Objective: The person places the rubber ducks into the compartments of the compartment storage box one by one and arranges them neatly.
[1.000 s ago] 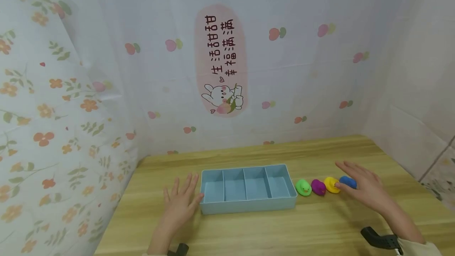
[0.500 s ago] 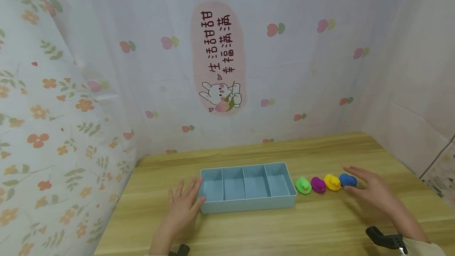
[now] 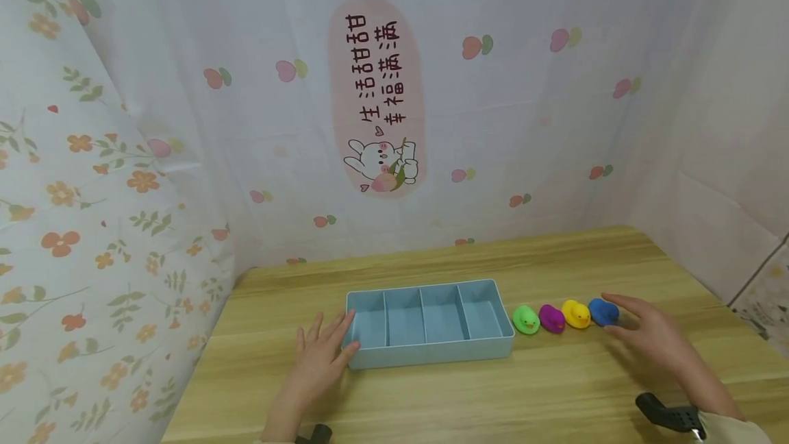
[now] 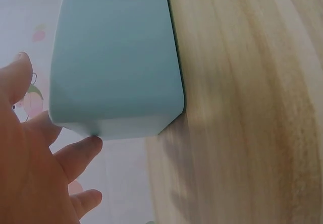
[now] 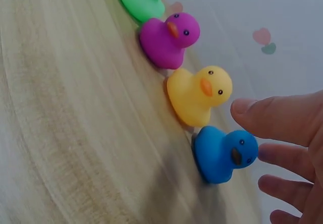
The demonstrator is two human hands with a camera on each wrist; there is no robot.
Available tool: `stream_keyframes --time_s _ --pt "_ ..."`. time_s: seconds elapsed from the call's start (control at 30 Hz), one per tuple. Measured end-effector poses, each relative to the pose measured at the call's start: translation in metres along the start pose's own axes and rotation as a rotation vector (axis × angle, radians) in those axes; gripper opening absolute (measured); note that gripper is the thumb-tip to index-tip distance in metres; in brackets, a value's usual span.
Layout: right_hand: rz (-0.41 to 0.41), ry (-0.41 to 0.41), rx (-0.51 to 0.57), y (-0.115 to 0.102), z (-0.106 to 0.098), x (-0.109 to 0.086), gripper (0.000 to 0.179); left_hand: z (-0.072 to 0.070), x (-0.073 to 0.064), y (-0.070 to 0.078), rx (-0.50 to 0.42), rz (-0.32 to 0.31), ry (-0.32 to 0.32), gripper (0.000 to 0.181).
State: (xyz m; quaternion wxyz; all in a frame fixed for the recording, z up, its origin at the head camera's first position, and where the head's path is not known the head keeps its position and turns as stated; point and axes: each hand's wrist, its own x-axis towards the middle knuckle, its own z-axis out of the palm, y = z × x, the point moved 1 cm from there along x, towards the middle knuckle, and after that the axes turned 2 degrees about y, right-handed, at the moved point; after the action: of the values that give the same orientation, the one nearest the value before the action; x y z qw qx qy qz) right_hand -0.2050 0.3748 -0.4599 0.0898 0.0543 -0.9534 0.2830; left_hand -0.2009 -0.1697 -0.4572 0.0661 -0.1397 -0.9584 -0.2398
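A pale blue divided tray (image 3: 431, 353) sits on the table, its compartments in a row. My left hand (image 3: 318, 355) is at its left end, fingers spread; in the left wrist view the fingertips (image 4: 91, 144) meet the end wall. Right of the tray stand a green rubber duck (image 3: 526, 319), a purple rubber duck (image 3: 551, 318), a yellow rubber duck (image 3: 576, 314) and a blue rubber duck (image 3: 603, 312). My right hand (image 3: 653, 334) is beside the blue duck, thumb and fingers parted around its near side, holding nothing.
The wood-grain table (image 3: 444, 396) ends at a white printed curtain (image 3: 524, 122) behind. More flowered cloth (image 3: 111, 225) hangs along the left side. Black wrist mounts (image 3: 668, 414) sit on both forearms.
My right hand has moved right and lower, from over the yellow and blue ducks to beside the blue one. My left hand stays at the tray. The head view has shifted slightly.
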Motion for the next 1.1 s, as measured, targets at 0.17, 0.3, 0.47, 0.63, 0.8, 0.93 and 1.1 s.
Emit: stream_keyframes --time_s 0.17,0.3,0.47,0.63,0.8,0.93,1.1 --pt "0.091 -0.065 0.025 0.010 0.000 0.003 0.072 0.002 0.000 0.000 0.000 -0.003 -0.004 0.055" --pt "0.109 -0.074 0.031 0.016 0.001 0.005 0.072 0.003 0.000 -0.003 0.006 0.000 0.001 0.055" --pt "0.109 -0.079 0.028 0.021 0.004 0.008 0.072 0.003 -0.001 -0.004 0.010 0.004 0.015 0.054" --pt "0.115 -0.092 0.021 0.025 0.007 0.010 0.071 0.002 -0.002 -0.004 -0.004 -0.002 0.020 0.056" --pt "0.092 -0.064 0.006 0.028 0.011 0.011 0.061 0.003 -0.002 -0.005 0.001 -0.009 0.018 0.056" --pt "0.099 -0.062 0.004 0.030 0.014 0.013 0.056 0.004 -0.002 -0.006 0.001 -0.015 0.019 0.057" --pt "0.121 -0.061 -0.007 0.034 0.018 0.016 0.054 0.004 -0.002 -0.007 -0.017 -0.024 0.008 0.057"
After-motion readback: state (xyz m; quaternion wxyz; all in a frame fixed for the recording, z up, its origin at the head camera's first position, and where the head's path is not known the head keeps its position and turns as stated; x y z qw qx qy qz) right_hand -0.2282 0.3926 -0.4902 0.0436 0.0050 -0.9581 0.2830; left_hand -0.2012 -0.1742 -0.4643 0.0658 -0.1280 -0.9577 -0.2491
